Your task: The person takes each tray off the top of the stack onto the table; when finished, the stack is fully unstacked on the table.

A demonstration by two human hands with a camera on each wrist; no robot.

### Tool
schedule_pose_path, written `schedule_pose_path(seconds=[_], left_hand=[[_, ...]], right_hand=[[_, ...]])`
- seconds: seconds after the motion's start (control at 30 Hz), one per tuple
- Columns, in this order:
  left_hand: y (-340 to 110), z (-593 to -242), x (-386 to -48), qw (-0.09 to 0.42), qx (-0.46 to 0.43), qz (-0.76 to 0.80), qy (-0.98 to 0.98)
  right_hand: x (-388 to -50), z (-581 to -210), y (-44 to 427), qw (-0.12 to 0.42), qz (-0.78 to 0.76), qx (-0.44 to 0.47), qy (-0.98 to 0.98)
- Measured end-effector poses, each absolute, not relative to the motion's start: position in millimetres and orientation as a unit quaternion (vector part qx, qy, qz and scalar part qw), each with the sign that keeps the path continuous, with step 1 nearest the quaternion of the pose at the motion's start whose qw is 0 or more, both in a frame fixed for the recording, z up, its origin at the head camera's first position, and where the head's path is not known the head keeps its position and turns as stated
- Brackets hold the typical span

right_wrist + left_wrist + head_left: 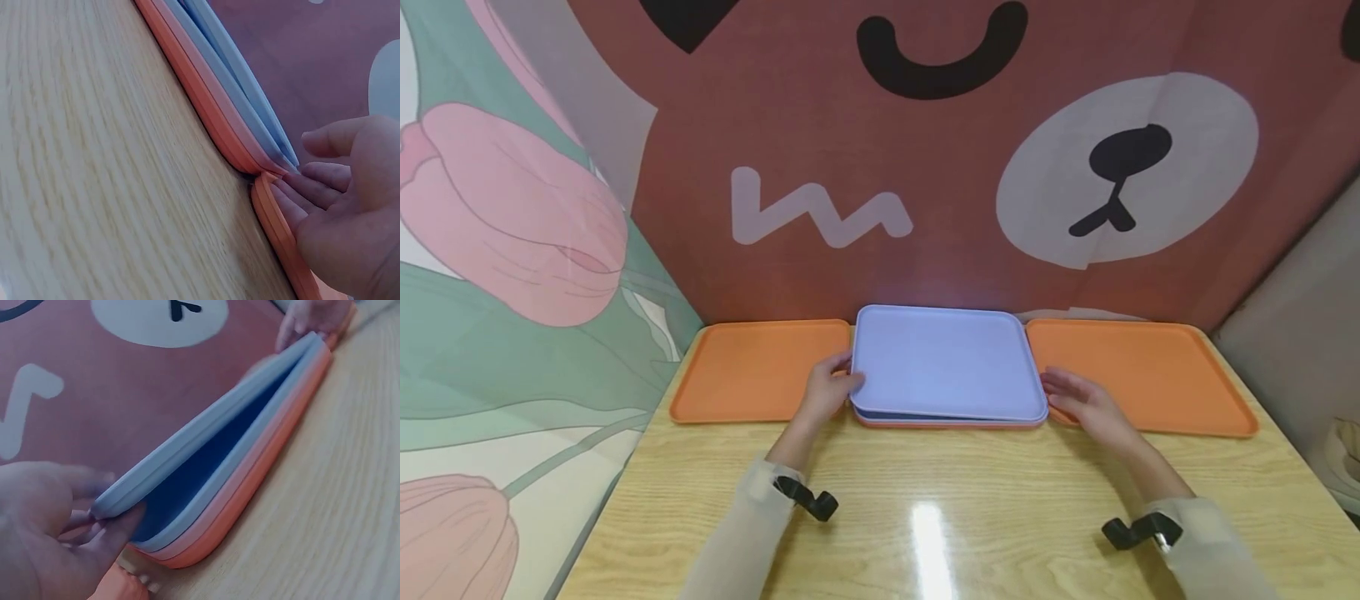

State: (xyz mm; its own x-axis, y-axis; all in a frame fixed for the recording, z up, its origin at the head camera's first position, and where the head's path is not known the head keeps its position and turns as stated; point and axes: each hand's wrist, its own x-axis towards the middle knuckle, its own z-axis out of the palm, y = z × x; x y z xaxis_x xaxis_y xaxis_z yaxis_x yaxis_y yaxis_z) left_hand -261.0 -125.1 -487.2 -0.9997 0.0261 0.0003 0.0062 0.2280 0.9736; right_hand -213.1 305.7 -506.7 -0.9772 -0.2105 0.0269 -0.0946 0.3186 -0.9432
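The left hand [827, 389] pinches a pale lavender, round-cornered, low-rimmed tray [946, 362]; the right hand [1092, 407] lies relaxed beside it.

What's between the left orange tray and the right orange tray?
A stack of trays, with a purple-blue tray on top; the left hand pinches its left edge. The head view shows it.

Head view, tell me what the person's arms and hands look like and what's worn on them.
The left sleeve and right sleeve are pale off-white and plain, ending short of the hands. By each cuff sits a small black crooked piece with a knob-like end: the left piece and right piece. The left hand and right hand wear no gloves.
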Motion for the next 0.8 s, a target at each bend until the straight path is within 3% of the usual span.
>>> schedule_pose_path(seconds=[0.3, 0.8], left_hand=[[-132, -490, -252, 0.113, 0.021, 0.729, 0.674], [-139, -501, -242, 0.158, 0.046, 0.784, 0.599]], right_hand=[[-214, -506, 305, 0.056, -0.542, -0.102, 0.832], [-218, -501, 296, 0.037, -0.507, -0.088, 0.857]])
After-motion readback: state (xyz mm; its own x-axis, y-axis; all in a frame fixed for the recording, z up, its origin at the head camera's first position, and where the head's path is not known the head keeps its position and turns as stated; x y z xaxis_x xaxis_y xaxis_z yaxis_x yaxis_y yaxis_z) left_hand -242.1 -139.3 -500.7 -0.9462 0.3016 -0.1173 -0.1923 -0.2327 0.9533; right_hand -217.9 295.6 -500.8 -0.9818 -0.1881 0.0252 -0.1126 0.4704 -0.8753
